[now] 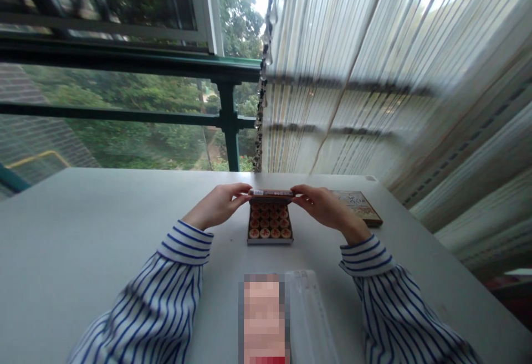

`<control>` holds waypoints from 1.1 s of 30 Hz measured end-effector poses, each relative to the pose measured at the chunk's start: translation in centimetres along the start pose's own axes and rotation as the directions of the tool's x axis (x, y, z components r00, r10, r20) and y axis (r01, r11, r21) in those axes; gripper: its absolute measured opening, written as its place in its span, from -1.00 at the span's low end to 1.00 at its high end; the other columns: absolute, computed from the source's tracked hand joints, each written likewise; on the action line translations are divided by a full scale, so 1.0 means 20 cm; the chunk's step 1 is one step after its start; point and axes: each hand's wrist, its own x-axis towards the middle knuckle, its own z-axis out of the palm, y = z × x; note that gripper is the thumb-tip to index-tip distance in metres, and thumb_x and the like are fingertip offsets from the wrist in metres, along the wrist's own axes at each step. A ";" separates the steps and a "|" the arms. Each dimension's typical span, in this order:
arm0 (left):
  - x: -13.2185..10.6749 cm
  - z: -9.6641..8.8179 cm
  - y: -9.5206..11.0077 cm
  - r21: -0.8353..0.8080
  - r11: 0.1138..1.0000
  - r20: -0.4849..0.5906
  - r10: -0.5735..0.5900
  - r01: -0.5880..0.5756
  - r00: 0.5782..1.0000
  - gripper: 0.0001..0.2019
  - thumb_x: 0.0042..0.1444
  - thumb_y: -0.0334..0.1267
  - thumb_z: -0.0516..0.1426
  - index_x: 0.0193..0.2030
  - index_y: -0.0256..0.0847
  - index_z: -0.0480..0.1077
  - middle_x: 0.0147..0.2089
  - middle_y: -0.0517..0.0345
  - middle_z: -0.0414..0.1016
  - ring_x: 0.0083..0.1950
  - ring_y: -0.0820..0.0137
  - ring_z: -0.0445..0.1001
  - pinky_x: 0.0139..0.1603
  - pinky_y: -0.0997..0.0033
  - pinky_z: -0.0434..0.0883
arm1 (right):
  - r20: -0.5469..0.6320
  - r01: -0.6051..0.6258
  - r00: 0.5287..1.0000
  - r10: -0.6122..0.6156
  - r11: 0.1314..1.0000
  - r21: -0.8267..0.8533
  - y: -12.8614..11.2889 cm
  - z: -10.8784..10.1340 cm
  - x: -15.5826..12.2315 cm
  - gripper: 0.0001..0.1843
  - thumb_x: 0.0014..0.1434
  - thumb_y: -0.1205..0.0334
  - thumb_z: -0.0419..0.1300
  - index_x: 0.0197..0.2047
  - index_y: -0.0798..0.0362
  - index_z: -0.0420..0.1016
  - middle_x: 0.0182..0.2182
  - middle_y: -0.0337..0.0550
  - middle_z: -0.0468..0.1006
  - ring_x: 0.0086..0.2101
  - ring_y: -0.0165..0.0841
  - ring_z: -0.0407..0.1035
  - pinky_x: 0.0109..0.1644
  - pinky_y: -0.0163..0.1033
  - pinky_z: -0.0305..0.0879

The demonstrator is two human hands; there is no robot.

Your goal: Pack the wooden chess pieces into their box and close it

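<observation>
A small box point(270, 241) stands on the table in front of me, filled with rows of round xiangqi pieces point(270, 222) that bear red characters. Over its far side, the box lid point(271, 193) is raised and tilted, its narrow edge facing me. My left hand point(216, 204) pinches the lid's left end between thumb and fingers. At the right end, my right hand point(326, 208) grips the same lid in a similar pinch. The far part of the box is hidden under the lid.
A flat printed box or board point(361, 209) lies behind my right hand. Nearer me, a translucent plastic sleeve or case point(311, 314) rests beside a pixelated patch. The white table point(103, 247) meets a window with green rails point(228, 114) and a string curtain point(332, 76).
</observation>
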 end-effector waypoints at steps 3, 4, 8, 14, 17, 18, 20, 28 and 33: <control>-0.01 0.01 0.00 0.005 1.000 -0.015 0.002 -0.002 1.000 -0.70 0.10 -0.16 0.01 -0.09 -0.22 0.39 -0.13 0.07 0.49 -0.15 0.35 0.45 -0.12 0.37 0.36 | -0.019 0.002 1.000 -0.002 1.000 0.009 0.00 0.01 -0.01 -0.73 0.16 0.18 0.03 -0.09 0.01 0.39 -0.40 -0.16 0.53 -0.42 -0.40 0.38 -0.38 -0.36 0.17; -0.01 0.02 0.00 0.004 1.000 -0.024 0.004 -0.004 1.000 -0.70 0.10 -0.16 0.01 -0.09 -0.22 0.38 -0.13 0.07 0.49 -0.15 0.35 0.45 -0.12 0.37 0.36 | -0.023 0.004 1.000 -0.004 1.000 0.012 0.00 0.01 -0.01 -0.73 0.16 0.19 0.03 -0.09 0.01 0.38 -0.39 -0.16 0.54 -0.41 -0.40 0.38 -0.37 -0.35 0.18; -0.03 0.03 -0.01 -0.001 1.000 -0.047 0.004 -0.004 0.999 -0.71 0.10 -0.17 0.01 -0.08 -0.21 0.38 -0.11 0.08 0.49 -0.12 0.35 0.45 -0.10 0.36 0.36 | -0.024 -0.002 1.000 0.002 1.000 0.004 -0.01 0.02 -0.02 -0.73 0.16 0.18 0.03 -0.08 0.02 0.38 -0.40 -0.16 0.54 -0.42 -0.39 0.39 -0.38 -0.35 0.18; -0.07 0.06 0.00 0.003 1.000 -0.086 -0.003 0.004 0.996 -0.70 0.11 -0.16 0.00 -0.07 -0.20 0.37 -0.11 0.09 0.49 -0.12 0.35 0.45 -0.08 0.33 0.36 | -0.035 0.015 0.999 -0.016 1.000 -0.009 -0.02 0.02 -0.04 -0.73 0.16 0.19 0.03 -0.08 0.02 0.38 -0.38 -0.15 0.54 -0.42 -0.39 0.39 -0.39 -0.35 0.19; -0.08 0.08 0.01 0.008 1.000 -0.107 -0.011 0.012 0.994 -0.69 0.11 -0.16 -0.01 -0.05 -0.19 0.37 -0.11 0.09 0.49 -0.11 0.35 0.45 -0.07 0.32 0.36 | -0.033 0.018 0.999 -0.018 1.000 -0.002 -0.02 0.03 -0.05 -0.73 0.16 0.19 0.03 -0.08 0.02 0.38 -0.39 -0.15 0.54 -0.43 -0.40 0.39 -0.38 -0.35 0.20; -0.09 0.08 0.01 0.013 1.000 -0.112 -0.016 0.017 0.994 -0.69 0.11 -0.15 -0.01 -0.05 -0.19 0.37 -0.11 0.09 0.49 -0.12 0.35 0.45 -0.07 0.33 0.35 | -0.032 0.018 0.999 -0.018 1.000 0.003 -0.02 0.03 -0.05 -0.72 0.16 0.19 0.02 -0.07 0.02 0.37 -0.38 -0.15 0.54 -0.42 -0.39 0.39 -0.37 -0.35 0.20; -0.10 0.09 0.01 0.021 0.999 -0.119 -0.024 0.027 0.993 -0.67 0.11 -0.14 -0.01 -0.04 -0.19 0.36 -0.11 0.09 0.49 -0.12 0.35 0.45 -0.08 0.34 0.35 | -0.032 0.018 0.999 -0.018 1.000 0.014 -0.02 0.03 -0.06 -0.72 0.17 0.18 0.02 -0.07 0.02 0.37 -0.38 -0.14 0.54 -0.42 -0.39 0.40 -0.37 -0.34 0.21; -0.14 0.12 0.00 0.066 0.997 -0.142 -0.040 0.050 0.989 -0.65 0.12 -0.09 -0.03 -0.01 -0.15 0.34 -0.15 0.08 0.50 -0.14 0.34 0.46 -0.12 0.37 0.36 | -0.050 0.015 0.999 -0.014 1.000 0.007 -0.03 0.05 -0.10 -0.70 0.16 0.19 0.03 -0.04 0.03 0.35 -0.35 -0.12 0.55 -0.37 -0.37 0.42 -0.34 -0.33 0.24; -0.16 0.13 0.01 0.080 0.996 -0.162 -0.021 0.034 0.987 -0.66 0.13 -0.10 -0.03 -0.02 -0.17 0.34 -0.15 0.08 0.50 -0.18 0.35 0.47 -0.13 0.36 0.37 | -0.059 0.022 0.998 -0.021 1.000 0.006 -0.03 0.07 -0.11 -0.70 0.17 0.19 0.02 -0.03 0.04 0.34 -0.33 -0.10 0.54 -0.36 -0.36 0.42 -0.32 -0.31 0.26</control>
